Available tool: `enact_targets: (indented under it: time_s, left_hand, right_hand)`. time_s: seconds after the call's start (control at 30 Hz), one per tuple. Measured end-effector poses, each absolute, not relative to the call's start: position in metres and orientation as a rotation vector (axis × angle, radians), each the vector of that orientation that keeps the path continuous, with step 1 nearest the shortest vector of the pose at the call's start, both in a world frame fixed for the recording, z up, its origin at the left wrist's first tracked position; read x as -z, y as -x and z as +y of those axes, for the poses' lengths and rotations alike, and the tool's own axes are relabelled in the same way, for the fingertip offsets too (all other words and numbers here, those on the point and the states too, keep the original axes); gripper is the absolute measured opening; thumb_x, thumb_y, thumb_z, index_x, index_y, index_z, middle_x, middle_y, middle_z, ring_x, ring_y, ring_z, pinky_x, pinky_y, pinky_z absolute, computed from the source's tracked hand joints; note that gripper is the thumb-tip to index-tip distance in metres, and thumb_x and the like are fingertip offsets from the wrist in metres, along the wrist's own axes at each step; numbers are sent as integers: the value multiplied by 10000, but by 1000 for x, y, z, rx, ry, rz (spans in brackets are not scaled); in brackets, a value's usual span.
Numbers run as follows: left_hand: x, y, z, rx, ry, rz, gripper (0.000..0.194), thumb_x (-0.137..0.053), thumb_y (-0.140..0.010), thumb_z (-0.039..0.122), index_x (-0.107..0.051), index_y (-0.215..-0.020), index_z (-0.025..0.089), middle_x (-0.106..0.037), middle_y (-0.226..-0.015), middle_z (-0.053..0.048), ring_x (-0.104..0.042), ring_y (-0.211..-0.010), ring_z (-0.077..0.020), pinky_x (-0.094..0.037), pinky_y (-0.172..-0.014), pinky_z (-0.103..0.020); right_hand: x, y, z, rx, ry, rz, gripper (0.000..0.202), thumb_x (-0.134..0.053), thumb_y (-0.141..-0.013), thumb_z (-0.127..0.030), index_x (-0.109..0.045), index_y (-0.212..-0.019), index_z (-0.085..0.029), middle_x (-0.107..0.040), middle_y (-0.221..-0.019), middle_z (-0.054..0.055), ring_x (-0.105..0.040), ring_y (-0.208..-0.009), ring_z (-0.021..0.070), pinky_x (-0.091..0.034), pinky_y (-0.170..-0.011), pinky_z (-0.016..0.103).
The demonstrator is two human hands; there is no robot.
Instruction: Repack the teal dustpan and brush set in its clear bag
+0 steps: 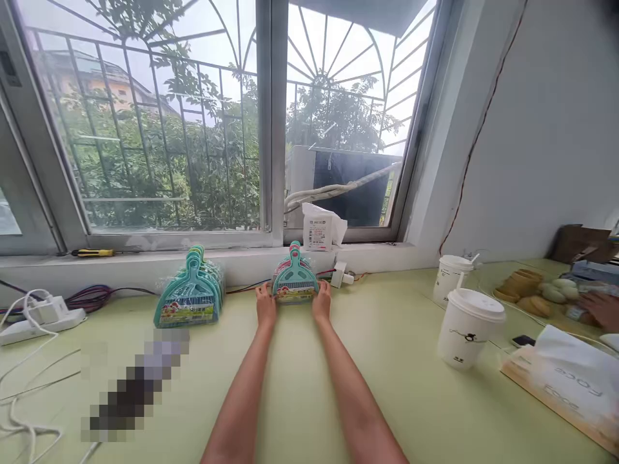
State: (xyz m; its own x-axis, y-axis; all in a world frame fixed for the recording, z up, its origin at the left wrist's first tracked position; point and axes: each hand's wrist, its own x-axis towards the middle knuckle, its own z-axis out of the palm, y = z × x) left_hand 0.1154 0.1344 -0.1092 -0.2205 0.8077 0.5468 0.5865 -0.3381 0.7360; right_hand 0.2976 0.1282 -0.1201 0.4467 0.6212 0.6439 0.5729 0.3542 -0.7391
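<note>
A small stack of wrapped teal dustpan-and-brush sets (pixel 295 283) stands upright near the wall under the window. My left hand (pixel 265 303) grips its left edge, and my right hand (pixel 322 301) grips its right edge, fingers curled at the sides. Some fingertips are hidden behind the stack. To the left, a larger stack of similar wrapped dustpan sets (pixel 190 296) stands on the pale green table (pixel 387 361), untouched by either hand.
A power strip (pixel 43 325) and white cables lie at the left. On the sill are a screwdriver (pixel 93 253) and a white box (pixel 319 232). At the right are two paper cups (pixel 470 328), a tissue pack (pixel 565 380), and another person's hand (pixel 602 309).
</note>
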Motion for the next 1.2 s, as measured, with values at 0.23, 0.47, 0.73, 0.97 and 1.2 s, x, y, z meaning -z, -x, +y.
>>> enact_targets:
  time_s: [0.23,0.47,0.73,0.97,1.2]
  left_hand:
    - [121,-121,182,-1447,-1901,1735,349,-439,-859,97,-553,-1188,118,-536,-1127,-181,-544,-1114,-294,-427,-944,-423]
    - [127,-124,178,-1446,-1828,1727,479,-483,-854,162,-425,-1322,82,-487,-1217,-223,-444,-1224,-326,-344,-1018,-476]
    - [125,-118,136,-1612,-1636,1633,521,-563,-802,161,-400,-1296,148,-442,-1292,-183,-407,-1274,-282,-316,-1057,-447]
    - [121,-97,63,-1784,-1336,1711,320,-414,-803,65,-527,-1083,170,-539,-1147,-137,-545,-1061,-218,-406,-956,-376]
    - [85,-10,31,-1845,-1460,2004,360,-440,-808,65,-514,-1135,195,-462,-1286,-152,-390,-1286,-276,-319,-1054,-431]
  right_hand:
    - [132,-290,171,-126,1369,-1315,590,-306,-838,-214,-285,-1426,-170,-329,-1483,176,-403,-1318,286,-422,-990,486]
    - [130,-294,165,53,1457,-1355,711,-383,-865,-265,-94,-1481,-58,-135,-1548,214,-137,-1442,277,-271,-1120,470]
    - [107,-272,106,446,1383,-1547,490,-321,-928,-198,-286,-1415,-161,-292,-1489,174,-239,-1394,238,-234,-1102,493]
    - [107,-230,36,149,1364,-2007,262,-343,-908,-133,-587,-994,-173,-618,-975,96,-552,-961,211,-403,-877,335]
    - [125,-182,-56,-236,1418,-2167,372,-409,-905,-227,-485,-1267,-186,-449,-1393,116,-367,-1317,237,-291,-1073,411]
